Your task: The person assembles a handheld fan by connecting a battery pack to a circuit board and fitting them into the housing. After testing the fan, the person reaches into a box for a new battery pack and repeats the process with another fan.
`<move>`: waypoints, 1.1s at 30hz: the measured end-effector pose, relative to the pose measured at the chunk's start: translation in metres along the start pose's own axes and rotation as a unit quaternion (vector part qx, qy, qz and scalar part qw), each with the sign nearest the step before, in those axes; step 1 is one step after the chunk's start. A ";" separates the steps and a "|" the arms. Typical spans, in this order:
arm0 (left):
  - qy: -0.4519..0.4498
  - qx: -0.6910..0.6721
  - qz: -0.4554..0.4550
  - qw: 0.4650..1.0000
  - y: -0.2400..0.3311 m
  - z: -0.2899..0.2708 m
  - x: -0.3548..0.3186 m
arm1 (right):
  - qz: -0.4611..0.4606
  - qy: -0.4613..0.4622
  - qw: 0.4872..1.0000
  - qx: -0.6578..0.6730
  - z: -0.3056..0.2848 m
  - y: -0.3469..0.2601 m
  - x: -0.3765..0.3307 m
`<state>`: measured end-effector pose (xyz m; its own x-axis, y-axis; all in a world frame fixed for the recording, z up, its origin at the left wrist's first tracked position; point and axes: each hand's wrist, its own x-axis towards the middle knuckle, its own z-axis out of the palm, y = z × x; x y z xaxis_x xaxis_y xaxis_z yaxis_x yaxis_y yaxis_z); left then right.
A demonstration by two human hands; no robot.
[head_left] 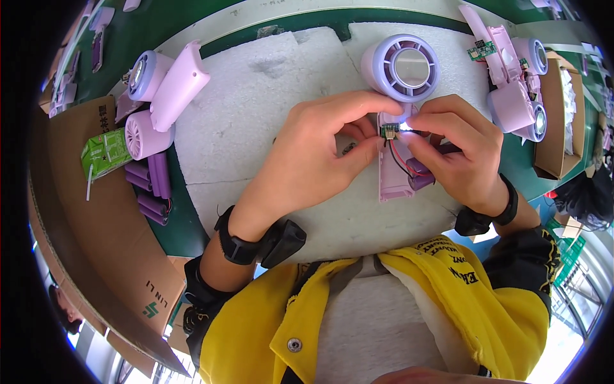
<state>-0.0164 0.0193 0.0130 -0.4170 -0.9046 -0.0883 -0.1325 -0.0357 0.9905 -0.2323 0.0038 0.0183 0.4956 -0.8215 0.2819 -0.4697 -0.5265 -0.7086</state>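
Note:
A handheld fan with a round lilac head (pixel 384 67) lies on the white foam sheet, its pink handle shell (pixel 391 182) open toward me. At the top of the handle sits a small green circuit board (pixel 389 131), beside a bright white light. My left hand (pixel 320 141) pinches the board's left side between thumb and forefinger. My right hand (pixel 464 144) closes thumb and fingers at the lit side; its fingertips partly hide that end. Red and black wires (pixel 400 157) run down toward a purple battery cell (pixel 420 182) under my right hand.
Pink fan parts (pixel 179 86) and purple battery cells (pixel 153 182) lie at left, near a green drink carton (pixel 105 153) and a large cardboard box (pixel 96 224). More opened fans (pixel 511 89) with boards lie at right, beside a smaller cardboard box (pixel 558 141).

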 end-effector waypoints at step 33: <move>0.085 0.046 0.040 0.995 -0.001 -0.006 0.001 | -0.075 -0.174 0.979 -0.077 -0.045 -0.001 0.007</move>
<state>-0.0114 0.0158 0.0130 -0.2726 -0.9620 0.0164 -0.1895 0.0704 0.9793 -0.2616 -0.0115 0.0503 0.7730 -0.6232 0.1191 -0.4646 -0.6838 -0.5627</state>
